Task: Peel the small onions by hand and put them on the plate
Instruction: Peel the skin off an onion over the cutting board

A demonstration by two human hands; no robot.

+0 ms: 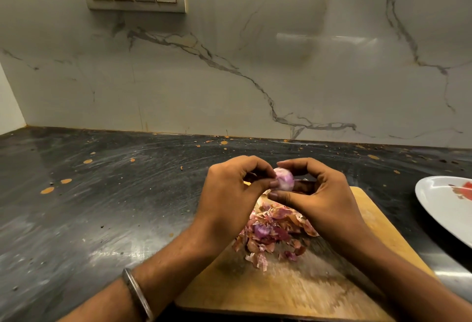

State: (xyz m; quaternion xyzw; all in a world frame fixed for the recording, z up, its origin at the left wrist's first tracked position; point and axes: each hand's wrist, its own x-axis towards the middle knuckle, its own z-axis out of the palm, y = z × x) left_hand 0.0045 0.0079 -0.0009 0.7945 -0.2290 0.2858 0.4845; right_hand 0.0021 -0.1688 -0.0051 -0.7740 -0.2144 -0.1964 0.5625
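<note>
1. While both hands meet above the far end of the wooden cutting board, a small onion sits pinched between them, pale purple-white and largely bare of skin.
2. Fingertips and thumb of the left hand close on the onion's left side; a metal bangle circles that wrist.
3. Closing from the other side, the right hand has its index finger curled over the top and its thumb under the onion, so each grip is closed on it.
4. Under the hands, a heap of papery pink-brown peels lies on the board.
5. At the right edge, well apart from the hands, a white plate rests on the dark, spotted counter; no onion shows on its visible part.
</note>
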